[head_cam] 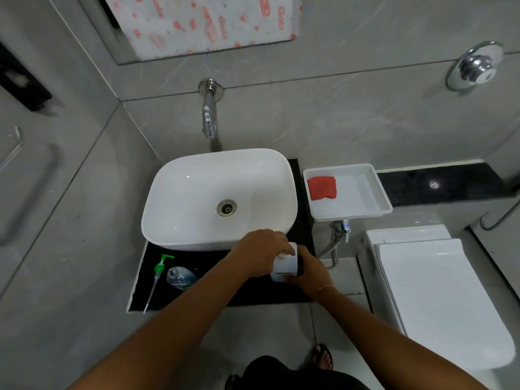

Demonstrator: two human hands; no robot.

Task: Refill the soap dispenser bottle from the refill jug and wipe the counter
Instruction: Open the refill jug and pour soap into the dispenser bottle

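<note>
A white refill jug (284, 265) stands on the black counter (197, 260) in front of the basin's right corner. My left hand (263, 250) covers its top, fingers wrapped over the cap area. My right hand (308, 270) grips its right side and base. The clear soap dispenser bottle (180, 277) stands open at the counter's left front. Its green pump head with long dip tube (158, 273) lies flat on the counter beside it. A folded red cloth (322, 187) lies in a white tray (374, 192) to the right of the basin.
A white basin (197, 175) fills most of the counter, under a chrome wall tap (209, 115). A closed white toilet (433, 299) stands to the right, with a hose valve (344, 229) beside it. My sandalled feet show on the grey floor below.
</note>
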